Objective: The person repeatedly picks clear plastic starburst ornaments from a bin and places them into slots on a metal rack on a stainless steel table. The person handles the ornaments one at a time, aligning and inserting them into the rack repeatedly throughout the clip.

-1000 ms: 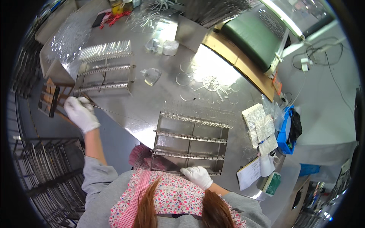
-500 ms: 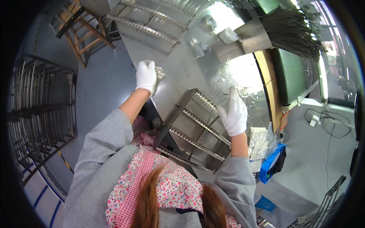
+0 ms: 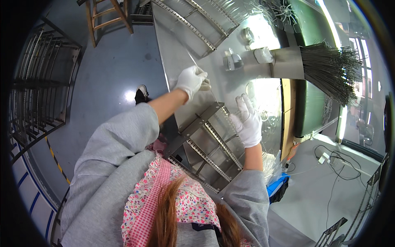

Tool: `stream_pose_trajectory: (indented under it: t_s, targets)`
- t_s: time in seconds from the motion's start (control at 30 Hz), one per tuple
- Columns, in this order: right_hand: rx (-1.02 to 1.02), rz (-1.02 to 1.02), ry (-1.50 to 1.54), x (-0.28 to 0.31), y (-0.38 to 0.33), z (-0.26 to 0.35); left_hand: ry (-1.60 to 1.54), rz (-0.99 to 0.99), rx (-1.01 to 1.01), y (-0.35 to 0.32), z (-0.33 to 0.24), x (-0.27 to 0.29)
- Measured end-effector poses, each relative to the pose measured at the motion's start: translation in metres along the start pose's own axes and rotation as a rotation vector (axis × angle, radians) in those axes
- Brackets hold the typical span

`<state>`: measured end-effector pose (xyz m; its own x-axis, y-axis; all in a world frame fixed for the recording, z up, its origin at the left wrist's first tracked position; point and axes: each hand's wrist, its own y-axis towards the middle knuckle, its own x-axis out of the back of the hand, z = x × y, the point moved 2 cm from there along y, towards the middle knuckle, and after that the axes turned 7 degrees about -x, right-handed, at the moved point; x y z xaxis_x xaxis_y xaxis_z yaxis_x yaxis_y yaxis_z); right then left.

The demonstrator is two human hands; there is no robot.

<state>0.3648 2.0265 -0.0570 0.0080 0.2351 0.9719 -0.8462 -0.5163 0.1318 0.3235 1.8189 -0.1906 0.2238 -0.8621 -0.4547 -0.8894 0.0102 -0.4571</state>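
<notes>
My left hand [image 3: 192, 82], in a white glove, is closed at the near side of the metal table [image 3: 173, 53]. A thin straight rod [image 3: 214, 96] passes through its fingers, sticking out on both sides. A greyish, cloth-like piece [image 3: 205, 85] shows at those fingertips; whether it is separate from the glove is unclear. My right hand [image 3: 247, 123], also white-gloved, has its fingers stretched and thumb apart. It is over the right edge of a slotted metal rack [image 3: 197, 125], near clear round pieces [image 3: 267, 113] on the table.
Another slotted rack [image 3: 185, 20] lies farther up the table. Small clear containers [image 3: 233, 61] and a white crumpled bundle [image 3: 263, 55] stand near a metal holder [image 3: 288, 61] full of dark thin wires [image 3: 329, 72]. A wooden stool [image 3: 109, 18] and a wire rack [image 3: 43, 82] stand left.
My left hand has moved right, toward my right hand, with the thin rod in it. My right hand has moved slightly left, its fingers more spread. The view has shifted.
</notes>
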Motion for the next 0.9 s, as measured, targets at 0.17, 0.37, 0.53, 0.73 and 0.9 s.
stream_pose_trajectory:
  t_s: [0.17, 0.37, 0.53, 0.73, 0.9]
  targets:
    - [0.033, 0.112, -0.079, 0.002, -0.006, -0.003, 0.021, 0.199, 0.187, -0.033, 0.021, -0.020]
    - [0.002, 0.110, -0.061, 0.028, -0.044, -0.018, -0.084, -0.322, -0.319, -0.007, 0.017, 0.015]
    - [0.043, 0.175, -0.107, 0.034, -0.065, -0.030, 0.131, 0.200, -0.107, -0.032, 0.000, -0.008]
    - [-0.079, 0.061, -0.110, 0.054, -0.100, -0.039, 0.625, 0.259, -0.424, -0.030, -0.014, 0.022]
    - [-0.113, 0.110, -0.041, 0.047, -0.117, -0.054, 0.585, 0.570, -0.117, -0.050, 0.003, -0.004]
